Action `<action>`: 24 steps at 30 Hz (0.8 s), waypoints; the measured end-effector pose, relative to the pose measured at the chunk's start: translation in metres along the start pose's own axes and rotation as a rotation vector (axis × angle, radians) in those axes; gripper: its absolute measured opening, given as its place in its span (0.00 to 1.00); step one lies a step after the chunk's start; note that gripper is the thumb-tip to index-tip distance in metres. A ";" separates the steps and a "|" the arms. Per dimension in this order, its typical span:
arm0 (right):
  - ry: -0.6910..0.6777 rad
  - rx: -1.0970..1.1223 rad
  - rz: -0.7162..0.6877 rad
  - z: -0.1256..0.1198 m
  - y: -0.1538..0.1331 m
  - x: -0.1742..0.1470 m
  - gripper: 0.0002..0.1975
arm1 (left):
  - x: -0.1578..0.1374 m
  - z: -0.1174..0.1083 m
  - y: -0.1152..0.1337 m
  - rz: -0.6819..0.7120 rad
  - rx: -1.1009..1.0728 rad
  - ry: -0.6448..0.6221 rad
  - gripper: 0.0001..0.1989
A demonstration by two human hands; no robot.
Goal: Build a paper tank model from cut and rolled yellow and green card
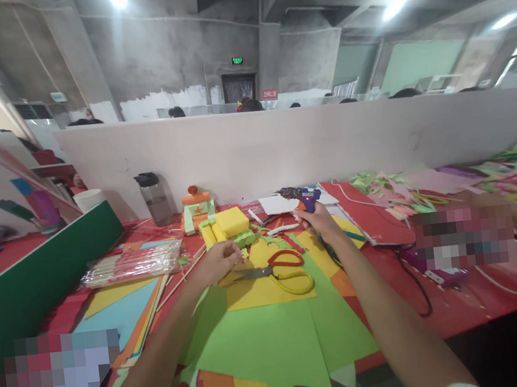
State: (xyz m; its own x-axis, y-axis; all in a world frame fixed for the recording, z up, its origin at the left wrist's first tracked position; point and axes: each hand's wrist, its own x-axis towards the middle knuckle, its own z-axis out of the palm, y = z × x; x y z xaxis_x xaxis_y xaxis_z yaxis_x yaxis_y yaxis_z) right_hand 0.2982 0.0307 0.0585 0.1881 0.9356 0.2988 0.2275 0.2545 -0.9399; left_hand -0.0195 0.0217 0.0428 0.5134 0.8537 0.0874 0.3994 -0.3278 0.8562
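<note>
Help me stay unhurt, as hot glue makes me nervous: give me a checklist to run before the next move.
1. Glue gun gripped: ok; the right hand holds it.
2. Left hand apart from the glue gun: ok; there is a visible gap between them.
3. Glue gun cool enough to be safe: cannot tell; heat does not show.
4. Scissors clear of the left hand: not ok; the blades lie close to it, on yellow paper.
5. Left hand empty: cannot tell; anything small between its fingers is unclear.
6. Bottle upright: ok; it stands by the white partition.
</note>
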 end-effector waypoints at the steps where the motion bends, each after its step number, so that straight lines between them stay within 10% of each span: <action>1: -0.028 0.007 -0.016 0.001 -0.004 -0.002 0.16 | 0.001 0.000 -0.002 -0.002 -0.056 0.009 0.08; 17: -0.349 -0.191 -0.236 0.036 -0.022 -0.030 0.18 | 0.005 -0.009 -0.004 -0.072 -0.271 0.198 0.13; 24: -0.358 -0.570 -0.563 0.048 -0.029 -0.035 0.12 | 0.007 -0.009 -0.005 -0.061 -0.265 0.238 0.11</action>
State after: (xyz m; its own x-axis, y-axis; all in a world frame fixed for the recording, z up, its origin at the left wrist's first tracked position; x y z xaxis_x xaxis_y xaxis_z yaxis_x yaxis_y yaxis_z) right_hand 0.2389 0.0027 0.0669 -0.3855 0.7527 0.5337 0.6571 0.6300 -0.4138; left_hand -0.0248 0.0330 0.0434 0.2913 0.9489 0.1214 0.1973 -0.1838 0.9630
